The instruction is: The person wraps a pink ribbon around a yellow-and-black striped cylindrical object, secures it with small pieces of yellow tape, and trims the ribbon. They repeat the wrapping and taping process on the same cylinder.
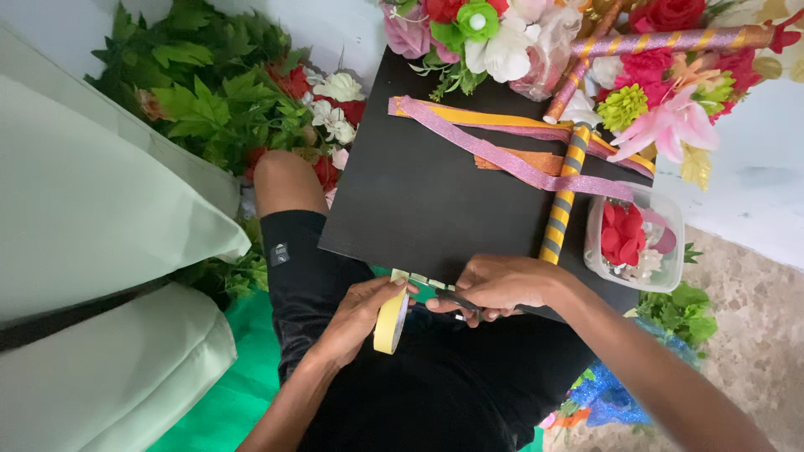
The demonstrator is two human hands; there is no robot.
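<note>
With your left hand (356,314) pinching the yellow tape roll (390,321) and your right hand (501,287) closed on scissors (459,301), a careless snip risks nicking those fingers.

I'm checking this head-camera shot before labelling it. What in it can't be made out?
- Dark scissors: mostly covered by the right hand; blades barely show.
- Free end of the pale yellow tape roll: hidden behind the left hand fingers.
- Small pale items in the clear plastic tub, beside the red fabric petals: too small to identify.
- Purple and gold striped stick: cut off by the top edge.
</note>
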